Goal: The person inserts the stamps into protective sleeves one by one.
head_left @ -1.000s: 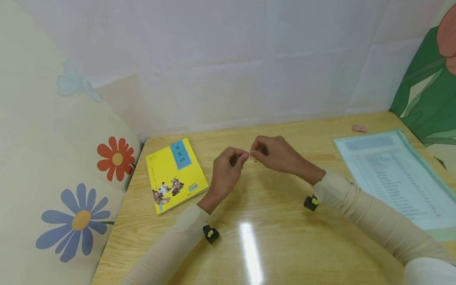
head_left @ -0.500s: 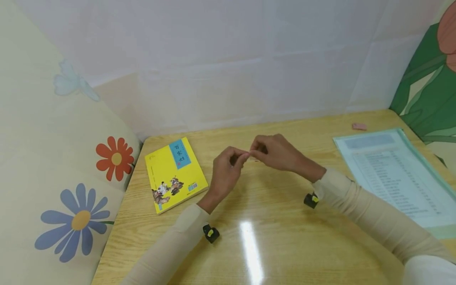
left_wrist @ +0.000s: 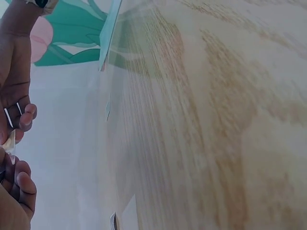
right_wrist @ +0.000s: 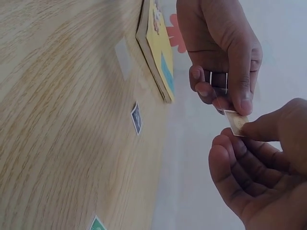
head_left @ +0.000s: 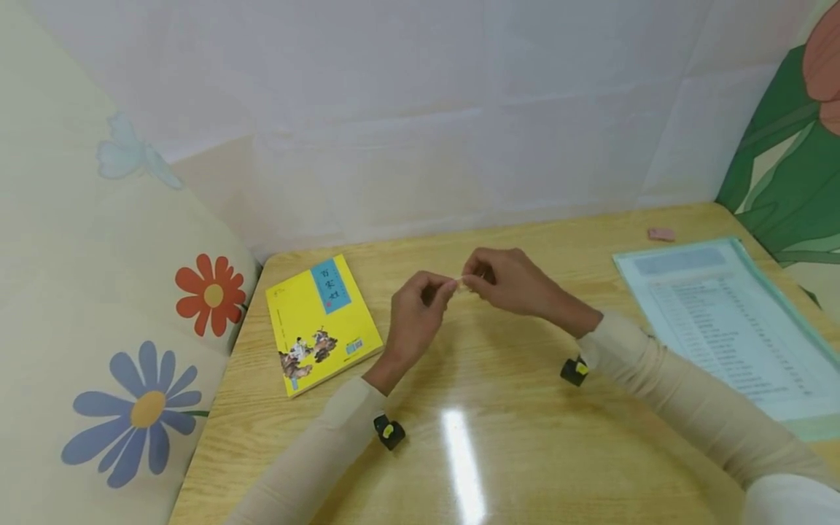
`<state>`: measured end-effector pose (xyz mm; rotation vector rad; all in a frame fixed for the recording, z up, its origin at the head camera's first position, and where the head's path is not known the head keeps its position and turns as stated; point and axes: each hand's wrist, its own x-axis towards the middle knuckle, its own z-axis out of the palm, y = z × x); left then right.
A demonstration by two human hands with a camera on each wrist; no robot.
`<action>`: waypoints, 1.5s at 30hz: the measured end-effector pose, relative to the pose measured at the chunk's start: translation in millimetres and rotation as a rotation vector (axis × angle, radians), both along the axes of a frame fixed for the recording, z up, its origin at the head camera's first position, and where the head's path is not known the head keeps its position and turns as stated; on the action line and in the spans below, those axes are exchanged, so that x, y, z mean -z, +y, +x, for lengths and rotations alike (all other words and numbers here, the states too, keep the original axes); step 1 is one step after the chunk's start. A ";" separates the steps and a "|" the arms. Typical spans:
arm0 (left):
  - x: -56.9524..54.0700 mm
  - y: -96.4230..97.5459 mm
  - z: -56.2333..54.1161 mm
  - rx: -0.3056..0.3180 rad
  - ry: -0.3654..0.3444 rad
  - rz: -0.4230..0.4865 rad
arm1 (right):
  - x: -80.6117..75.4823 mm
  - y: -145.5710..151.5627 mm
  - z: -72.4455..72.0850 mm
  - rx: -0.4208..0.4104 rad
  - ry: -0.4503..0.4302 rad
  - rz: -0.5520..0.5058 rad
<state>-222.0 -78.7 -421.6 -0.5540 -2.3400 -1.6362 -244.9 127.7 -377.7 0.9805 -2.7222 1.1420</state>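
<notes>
My left hand and right hand meet fingertip to fingertip above the middle of the table. Between them is a small cream postage stamp with a white border, best seen in the right wrist view. The left thumb and fingers pinch its upper end, where a bit of clear film shows. From below, the right thumb and fingers pinch the lower end. In the left wrist view the stamp appears at the left edge, partly hidden by fingers.
A yellow book lies left on the wooden table. On the right is a printed sheet in a pale green folder, with a small pink piece behind it. A dark-pictured stamp and a pale slip lie on the table.
My fingertips have drawn slightly apart, the right hand shifting a little right. A pale edge of the stamp now shows between them. Both hands keep their pinch.
</notes>
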 end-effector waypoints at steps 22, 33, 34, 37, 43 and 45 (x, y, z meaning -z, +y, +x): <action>-32.6 8.5 22.5 -0.021 -0.008 0.028 | 3.6 -4.8 1.7 0.039 0.024 -0.020; -30.9 9.4 21.8 -0.047 0.002 0.042 | 7.4 -9.8 3.2 0.040 0.097 -0.016; -31.1 9.7 22.0 -0.048 -0.001 0.041 | 7.4 -10.1 3.5 0.040 0.100 -0.015; -31.2 9.8 22.1 -0.054 -0.011 0.037 | 6.7 -10.9 4.1 0.029 0.109 0.000; -17.4 6.5 11.6 -0.083 -0.053 0.064 | 6.9 -11.3 2.6 0.009 0.109 0.004; -9.7 5.5 5.6 -0.091 -0.061 0.077 | 7.6 -10.9 1.7 0.005 0.085 -0.018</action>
